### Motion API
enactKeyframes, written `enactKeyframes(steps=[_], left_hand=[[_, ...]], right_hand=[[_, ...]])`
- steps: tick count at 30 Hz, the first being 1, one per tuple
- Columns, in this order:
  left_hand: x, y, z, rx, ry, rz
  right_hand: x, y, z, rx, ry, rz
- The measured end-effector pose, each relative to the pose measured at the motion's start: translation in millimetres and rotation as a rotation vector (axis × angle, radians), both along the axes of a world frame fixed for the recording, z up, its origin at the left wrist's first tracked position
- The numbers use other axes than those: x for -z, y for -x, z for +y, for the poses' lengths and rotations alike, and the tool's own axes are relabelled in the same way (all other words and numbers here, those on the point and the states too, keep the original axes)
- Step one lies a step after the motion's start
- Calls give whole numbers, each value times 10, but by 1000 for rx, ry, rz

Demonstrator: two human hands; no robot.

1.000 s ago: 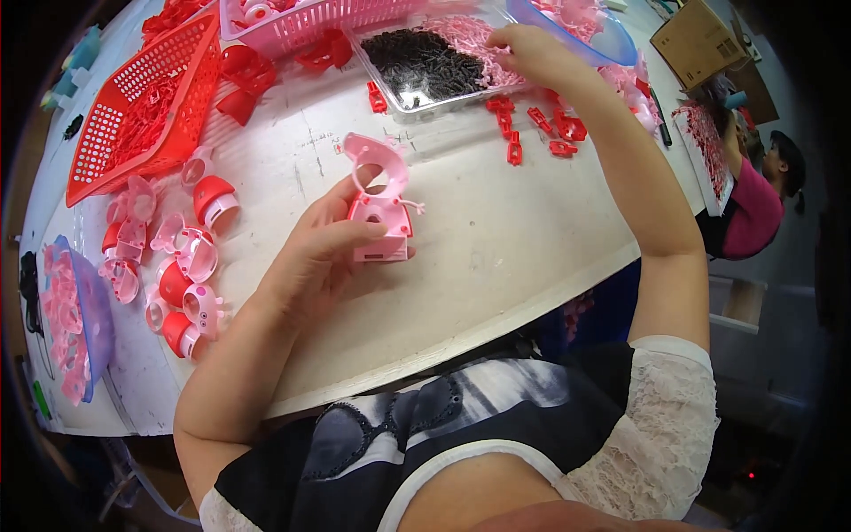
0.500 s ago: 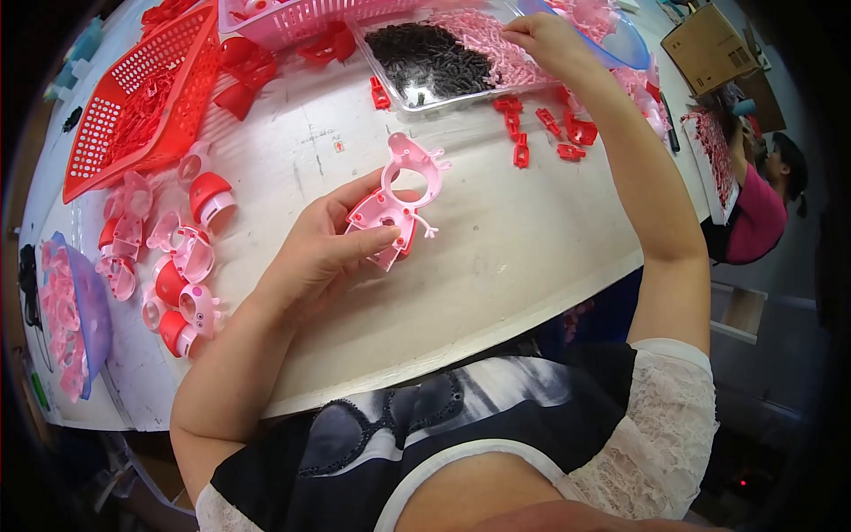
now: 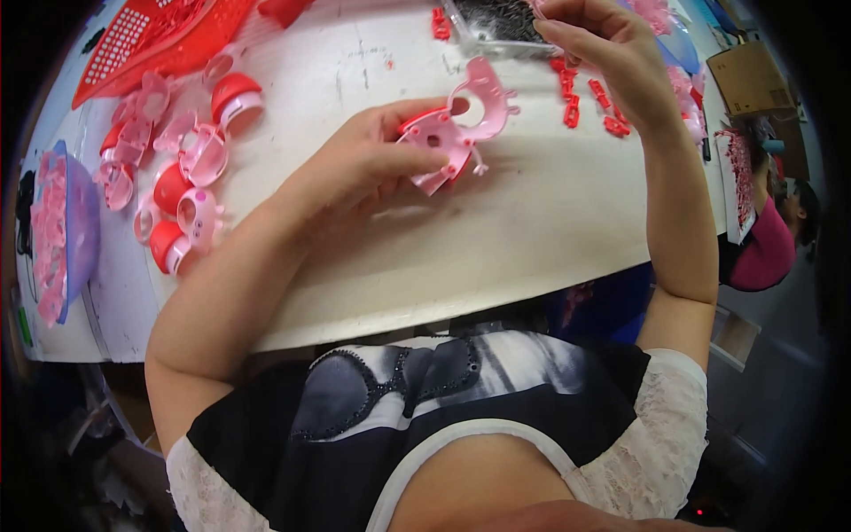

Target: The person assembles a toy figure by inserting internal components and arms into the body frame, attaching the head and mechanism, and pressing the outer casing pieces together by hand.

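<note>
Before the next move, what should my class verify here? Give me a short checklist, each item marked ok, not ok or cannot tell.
1. Left hand grips the figure: ok, the thumb presses on its pink face.
2. Right hand is off the figure: ok, it is raised beside the tray.
3. Right fingertips hold a part: cannot tell, they are too near the upper edge.
4. Tray is wholly in view: not ok, the upper edge cuts it off.
5. Red clips lie outside the tray: ok, they are on the table.
</note>
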State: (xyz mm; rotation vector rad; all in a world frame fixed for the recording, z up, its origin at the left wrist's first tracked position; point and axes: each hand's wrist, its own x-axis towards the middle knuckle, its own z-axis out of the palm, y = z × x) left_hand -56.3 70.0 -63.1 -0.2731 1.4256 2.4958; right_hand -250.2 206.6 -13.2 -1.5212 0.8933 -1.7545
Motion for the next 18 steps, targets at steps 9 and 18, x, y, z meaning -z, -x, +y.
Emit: enactKeyframes(steps=[9, 18], left_hand=[[39, -23, 13, 8, -2, 24], [18, -37, 5, 1, -77, 18]], right_hand=[[-140, -531, 259, 536, -675, 404], [-127, -565, 267, 364, -713, 139]])
